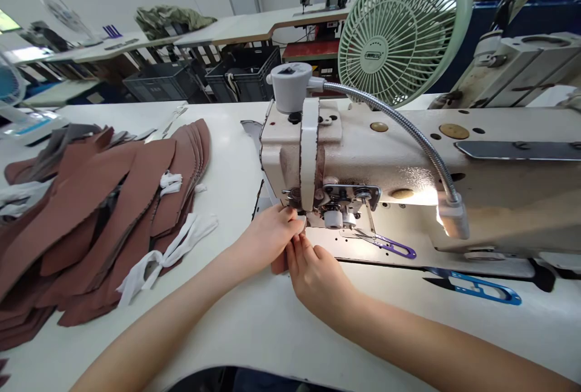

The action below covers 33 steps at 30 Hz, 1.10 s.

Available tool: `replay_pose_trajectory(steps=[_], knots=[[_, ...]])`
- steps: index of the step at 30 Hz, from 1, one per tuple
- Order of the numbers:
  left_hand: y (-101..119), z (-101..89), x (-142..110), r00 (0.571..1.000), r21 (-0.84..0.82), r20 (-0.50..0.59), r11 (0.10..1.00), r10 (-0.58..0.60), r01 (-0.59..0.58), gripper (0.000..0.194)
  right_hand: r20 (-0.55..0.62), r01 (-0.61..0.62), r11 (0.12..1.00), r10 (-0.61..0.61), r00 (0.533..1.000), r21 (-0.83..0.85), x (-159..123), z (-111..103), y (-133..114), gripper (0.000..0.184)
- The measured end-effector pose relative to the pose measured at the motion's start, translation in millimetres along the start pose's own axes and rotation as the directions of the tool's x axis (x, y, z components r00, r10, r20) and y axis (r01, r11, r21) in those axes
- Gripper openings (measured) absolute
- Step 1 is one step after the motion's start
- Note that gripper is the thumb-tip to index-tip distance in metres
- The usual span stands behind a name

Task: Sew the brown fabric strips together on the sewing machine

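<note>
My left hand (pixel 271 233) is closed, its fingertips pinched together just in front of the sewing machine's (pixel 345 132) needle area. My right hand (pixel 320 276) meets it there, fingers pressed together, the tips touching those of the left. Between and beneath the hands, part of a brown fabric piece (pixel 278 264) shows. Most of that piece is hidden by my fingers, and the needle is also covered from view. A purple-handled thread snipper (pixel 394 247) lies on the machine bed to the right of my hands.
Brown cut pieces (pixel 109 198) lie in overlapping piles on the left, with white cloth strips (pixel 169 251) on them. Blue thread snips (pixel 488 289) rest on the table at right. A flexible lamp (pixel 451 213) hangs over the machine. Behind it stands a green fan (pixel 403 32).
</note>
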<state>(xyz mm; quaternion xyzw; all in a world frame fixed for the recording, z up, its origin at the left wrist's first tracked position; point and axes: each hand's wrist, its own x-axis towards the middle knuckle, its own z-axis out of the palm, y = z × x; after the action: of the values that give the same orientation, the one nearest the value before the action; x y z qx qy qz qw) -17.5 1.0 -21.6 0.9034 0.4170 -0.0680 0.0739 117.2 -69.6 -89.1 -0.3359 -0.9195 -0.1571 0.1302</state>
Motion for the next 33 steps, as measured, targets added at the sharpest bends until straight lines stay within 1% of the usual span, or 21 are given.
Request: replay_pose_trajectory(steps=[6, 10, 12, 14, 17, 19, 22, 26, 29, 33], knots=[[1, 3.0, 2, 0.999, 0.044, 0.016, 0.998, 0.036, -0.037, 0.012, 0.054, -0.070, 0.998, 0.070, 0.996, -0.005, 8, 4, 5, 0.039], [-3, 3.7, 3, 0.999, -0.035, 0.006, 0.999, 0.039, -0.039, 0.012, -0.002, -0.051, 0.999, 0.051, 0.999, -0.015, 4, 0, -2, 0.039], [-6, 4.7, 4, 0.999, -0.079, -0.012, 0.996, 0.042, -0.043, 0.012, -0.012, -0.039, 0.999, 0.040, 0.999, 0.018, 1, -2, -6, 0.039], [-10, 7.0, 5, 0.997, -0.088, -0.057, 0.994, 0.058, -0.063, 0.010, 0.009, -0.045, 0.996, 0.044, 0.999, 0.082, -1, -1, -9, 0.040], [-16, 11.9, 6, 0.986, -0.065, -0.116, 0.990, 0.116, -0.124, 0.009, 0.053, -0.043, 0.988, 0.035, 0.998, 0.150, 0, 5, -10, 0.043], [-19, 14.9, 8, 0.979, -0.047, -0.127, 0.985, 0.157, -0.164, 0.010, 0.072, -0.052, 0.986, 0.041, 0.997, 0.155, 1, 10, -9, 0.044], [-23, 18.3, 11, 0.973, -0.012, -0.149, 0.983, 0.178, -0.181, 0.014, 0.096, -0.102, 0.983, 0.089, 0.991, 0.151, 2, 13, -8, 0.045], [-28, 20.1, 15, 0.962, 0.015, -0.165, 0.976, 0.217, -0.217, 0.021, 0.164, -0.153, 0.975, 0.127, 0.978, 0.160, 5, 11, -5, 0.049], [-32, 21.6, 18, 0.957, -0.009, -0.166, 0.970, 0.239, -0.244, 0.024, 0.221, -0.194, 0.966, 0.154, 0.963, 0.170, 7, 8, -4, 0.055], [-40, 26.6, 21, 0.947, -0.029, -0.204, 0.965, 0.250, -0.261, 0.023, 0.236, -0.224, 0.960, 0.182, 0.955, 0.167, 8, 4, -6, 0.060]])
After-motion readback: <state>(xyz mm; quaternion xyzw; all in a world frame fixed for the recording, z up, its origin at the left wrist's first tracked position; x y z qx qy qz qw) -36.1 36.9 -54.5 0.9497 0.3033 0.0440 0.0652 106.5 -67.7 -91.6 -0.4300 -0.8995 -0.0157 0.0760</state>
